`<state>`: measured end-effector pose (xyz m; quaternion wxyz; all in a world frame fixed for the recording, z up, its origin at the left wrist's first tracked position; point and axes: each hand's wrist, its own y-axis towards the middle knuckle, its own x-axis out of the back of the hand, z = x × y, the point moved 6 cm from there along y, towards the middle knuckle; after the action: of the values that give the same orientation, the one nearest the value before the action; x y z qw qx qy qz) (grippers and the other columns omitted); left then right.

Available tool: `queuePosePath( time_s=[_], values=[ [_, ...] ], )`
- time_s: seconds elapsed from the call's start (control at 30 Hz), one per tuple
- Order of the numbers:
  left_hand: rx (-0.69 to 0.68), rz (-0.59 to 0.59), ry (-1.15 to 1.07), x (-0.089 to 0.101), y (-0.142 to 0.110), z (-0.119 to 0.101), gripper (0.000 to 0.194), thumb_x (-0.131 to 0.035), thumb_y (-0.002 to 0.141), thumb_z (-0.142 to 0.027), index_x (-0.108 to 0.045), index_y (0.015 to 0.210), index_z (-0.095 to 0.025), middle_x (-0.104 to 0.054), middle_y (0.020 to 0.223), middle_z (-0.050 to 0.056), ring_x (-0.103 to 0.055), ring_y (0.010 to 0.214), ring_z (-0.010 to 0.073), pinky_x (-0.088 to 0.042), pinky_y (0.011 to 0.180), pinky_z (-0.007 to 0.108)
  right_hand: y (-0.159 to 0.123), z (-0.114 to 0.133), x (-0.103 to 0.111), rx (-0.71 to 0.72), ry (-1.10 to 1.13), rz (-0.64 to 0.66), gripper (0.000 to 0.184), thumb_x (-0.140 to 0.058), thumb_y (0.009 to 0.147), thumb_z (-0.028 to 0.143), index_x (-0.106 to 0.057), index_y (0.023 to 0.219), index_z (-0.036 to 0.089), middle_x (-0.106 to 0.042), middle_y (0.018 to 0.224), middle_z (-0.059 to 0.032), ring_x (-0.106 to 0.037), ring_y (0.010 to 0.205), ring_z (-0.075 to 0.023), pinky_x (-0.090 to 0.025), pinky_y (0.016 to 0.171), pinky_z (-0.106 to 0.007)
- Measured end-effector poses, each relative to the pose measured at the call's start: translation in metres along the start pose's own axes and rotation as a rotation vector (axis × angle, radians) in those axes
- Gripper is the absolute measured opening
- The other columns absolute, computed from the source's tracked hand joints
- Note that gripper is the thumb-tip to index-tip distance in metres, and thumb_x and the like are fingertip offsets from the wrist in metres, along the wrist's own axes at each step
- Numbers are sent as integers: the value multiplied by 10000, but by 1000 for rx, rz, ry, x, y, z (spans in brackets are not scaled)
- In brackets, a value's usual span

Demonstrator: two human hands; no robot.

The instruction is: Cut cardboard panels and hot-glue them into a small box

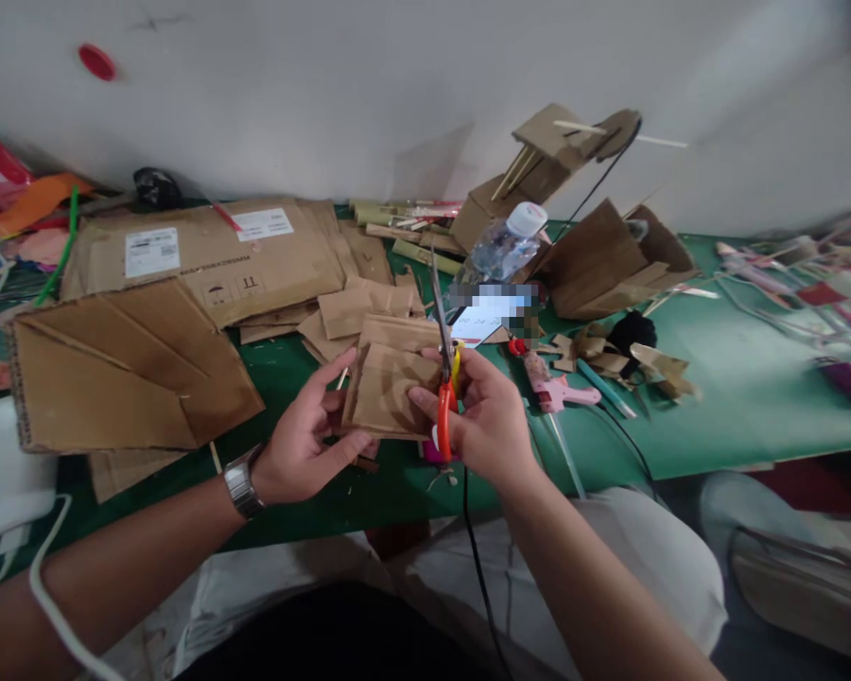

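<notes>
In the middle of the view, my left hand (302, 440) grips the left side of a small folded cardboard piece (379, 392), its thumb along the lower corner and its index finger at the upper edge. My right hand (493, 407) is closed around scissors (445, 411) with orange and yellow handles, their blades pointing up and away. The right thumb also rests on the cardboard's right side. Behind the piece, loose cardboard scraps (347, 312) lie on the green table (695, 402). Some of my left fingers are hidden by the cardboard.
At left stand a large cardboard panel (113, 378) and a flattened box (290, 260). Beyond my hands are a plastic bottle (500, 251), a lit phone (489, 317) and cardboard structures (588, 270). A pink glue gun (564, 392) lies right; a black cable (472, 539) hangs below.
</notes>
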<state>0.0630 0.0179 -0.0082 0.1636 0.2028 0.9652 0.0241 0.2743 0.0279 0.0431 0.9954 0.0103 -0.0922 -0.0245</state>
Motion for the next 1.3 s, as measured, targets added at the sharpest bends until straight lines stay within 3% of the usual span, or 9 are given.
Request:
queuePosePath(
  time_s=[0.2,0.33,0.47,0.67,0.93,1.13,1.3],
  values=[
    [1,-37,-20,1,2,1,773,-849,936,-247,-481,1609,-345,-795,1215,139,-850,898,284,-757,723,400,-1,1,8,101,-203,-35,429,-933,820,426,-730,1149,241,-756,1015,-59,-722,921,-265,-634,841,-412],
    [-1,3,-20,2,3,0,889,-899,871,-184,-480,1633,-370,-792,1249,137,-854,928,290,-758,753,407,-2,5,10,136,-280,-43,385,-867,871,394,-727,1196,240,-775,1043,-67,-734,946,-274,-622,864,-409],
    [27,-6,-22,4,2,2,1013,-975,767,-167,-500,1633,-389,-784,1300,149,-846,1002,338,-758,771,447,-2,15,10,163,-405,-63,484,-842,862,377,-699,1305,247,-795,1092,-83,-751,990,-308,-623,909,-447],
    [-6,-15,20,4,3,3,927,-951,803,-177,-529,1605,-374,-797,1270,142,-846,987,311,-748,797,445,-6,27,9,330,-582,-128,481,-773,790,171,-715,1257,270,-735,1443,-135,-709,1283,-373,-594,1052,-531],
    [-12,-27,-7,3,5,8,790,-994,763,-216,-630,1454,-336,-803,1243,131,-843,970,318,-748,793,465,-7,23,0,341,-554,-33,426,-748,750,143,-711,1154,273,-773,1359,-107,-731,1264,-361,-596,1048,-516],
    [-46,-30,-9,4,4,5,928,-995,769,-236,-545,1566,-391,-807,1226,115,-849,900,285,-749,705,394,-6,26,3,330,-566,-11,452,-753,750,147,-708,1186,257,-796,1297,-99,-764,1126,-343,-609,975,-476],
    [-121,11,64,1,4,1,746,-957,823,-238,-659,1490,-388,-809,1286,99,-846,922,260,-746,727,373,-8,28,3,336,-581,-4,335,-762,744,153,-690,1051,263,-807,1126,-72,-757,1028,-326,-608,898,-437]
  ],
)
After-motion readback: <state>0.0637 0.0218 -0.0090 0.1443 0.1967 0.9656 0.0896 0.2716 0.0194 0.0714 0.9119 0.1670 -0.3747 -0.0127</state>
